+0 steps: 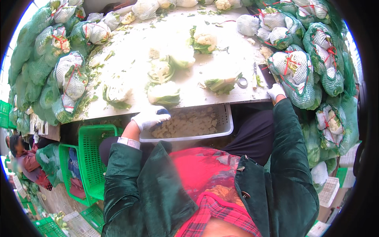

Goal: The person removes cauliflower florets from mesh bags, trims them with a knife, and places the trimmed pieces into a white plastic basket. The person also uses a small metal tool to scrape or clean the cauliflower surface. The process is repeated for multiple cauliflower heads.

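My left hand (151, 118), in a white glove with blue on it, is at the table's front edge above the left end of a white plastic crate (229, 121) of cauliflower florets (189, 121). Its fingers are bent; whether they grip anything cannot be told. My right hand (276, 91), gloved in white, rests at the table's right front corner, its fingers partly hidden. Left of it lie a knife (254, 74) and a roll of tape (242, 82). Several cauliflower heads with leaves, one cauliflower (163, 93) nearest my left hand, stand on the white table (195, 99).
Green net sacks of wrapped cauliflowers are piled at the left (44, 71) and right (293, 68). Leaf scraps lie on the table. Green plastic crates (96, 157) stand at my left. Another person (28, 163) sits farther left. My knees are under the table.
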Available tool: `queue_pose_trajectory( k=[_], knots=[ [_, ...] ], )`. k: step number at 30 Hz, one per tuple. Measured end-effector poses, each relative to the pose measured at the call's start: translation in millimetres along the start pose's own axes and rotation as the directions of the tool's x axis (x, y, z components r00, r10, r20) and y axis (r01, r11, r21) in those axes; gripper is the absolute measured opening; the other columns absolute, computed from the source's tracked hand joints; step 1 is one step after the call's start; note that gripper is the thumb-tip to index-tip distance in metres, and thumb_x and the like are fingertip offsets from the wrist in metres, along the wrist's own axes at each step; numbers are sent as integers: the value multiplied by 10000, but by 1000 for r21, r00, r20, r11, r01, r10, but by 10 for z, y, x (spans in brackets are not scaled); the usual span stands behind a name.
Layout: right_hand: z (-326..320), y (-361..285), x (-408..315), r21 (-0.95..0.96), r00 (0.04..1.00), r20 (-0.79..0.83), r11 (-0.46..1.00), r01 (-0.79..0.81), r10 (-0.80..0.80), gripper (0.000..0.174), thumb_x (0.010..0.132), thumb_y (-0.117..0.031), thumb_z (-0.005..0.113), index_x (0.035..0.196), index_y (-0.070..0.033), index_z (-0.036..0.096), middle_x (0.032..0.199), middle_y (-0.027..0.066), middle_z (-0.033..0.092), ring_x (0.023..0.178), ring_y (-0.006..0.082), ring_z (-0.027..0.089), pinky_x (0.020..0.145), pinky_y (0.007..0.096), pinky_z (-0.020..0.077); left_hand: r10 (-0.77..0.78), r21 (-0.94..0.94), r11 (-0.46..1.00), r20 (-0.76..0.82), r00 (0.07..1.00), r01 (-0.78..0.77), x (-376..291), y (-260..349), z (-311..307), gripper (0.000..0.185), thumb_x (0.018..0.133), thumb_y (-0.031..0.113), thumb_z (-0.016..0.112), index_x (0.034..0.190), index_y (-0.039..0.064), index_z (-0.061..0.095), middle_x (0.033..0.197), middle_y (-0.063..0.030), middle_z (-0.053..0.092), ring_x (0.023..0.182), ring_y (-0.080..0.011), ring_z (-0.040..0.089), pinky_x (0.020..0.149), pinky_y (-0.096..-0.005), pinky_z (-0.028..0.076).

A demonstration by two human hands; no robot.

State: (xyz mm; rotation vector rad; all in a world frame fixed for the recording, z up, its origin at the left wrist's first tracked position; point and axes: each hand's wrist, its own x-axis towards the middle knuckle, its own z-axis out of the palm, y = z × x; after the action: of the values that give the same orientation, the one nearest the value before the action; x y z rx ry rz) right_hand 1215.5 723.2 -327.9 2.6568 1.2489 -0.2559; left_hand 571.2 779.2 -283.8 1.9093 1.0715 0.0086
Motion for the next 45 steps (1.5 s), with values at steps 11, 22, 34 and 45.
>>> queue_pose_trajectory(
  k=[11, 22, 34, 45],
  knots=[
    [-52, -74, -37, 104, 996, 39, 991, -83, 79, 512, 795, -314, 742, 1171, 33, 738, 1257, 281, 696, 1185, 397, 681, 1011, 435, 540, 150, -520, 846, 24, 988, -116, 263, 849, -350, 375, 952, 156, 725, 1279, -21, 674, 1049, -78, 738, 946, -136, 670, 862, -312, 556],
    [-328, 50, -475, 468, 994, -79, 883, -35, 81, 518, 951, -412, 540, 1165, 48, 638, 1259, 336, 639, 1214, 463, 603, 1047, 495, 465, 161, 432, 890, -599, 784, 148, 3256, 1475, -1047, 1243, 787, 717, 758, 1617, -48, 238, 1617, -288, 378, 1484, -426, 398, 1205, -419, 352],
    [-364, 176, -452, 711, 994, -42, 702, -40, 99, 455, 925, -393, 608, 1032, 48, 627, 927, 251, 693, 923, 398, 671, 868, 479, 506, 785, 979, 134, -9, 619, -155, 3536, 1842, 30, 739, 755, 299, 794, 1451, 261, 547, 1511, -249, 430, 1222, -378, 543, 1079, -529, 428],
    [-648, -352, -580, 928, 958, -278, 238, 287, -72, 326, 926, -236, 702, 1100, 29, 626, 875, 115, 689, 731, 202, 669, 671, 355, 554, 798, 620, 564, -241, 552, -545, 2880, 1376, -164, 353, 787, 142, 791, 1136, 130, 738, 1314, -166, 641, 1161, -411, 603, 980, -472, 520]
  ],
)
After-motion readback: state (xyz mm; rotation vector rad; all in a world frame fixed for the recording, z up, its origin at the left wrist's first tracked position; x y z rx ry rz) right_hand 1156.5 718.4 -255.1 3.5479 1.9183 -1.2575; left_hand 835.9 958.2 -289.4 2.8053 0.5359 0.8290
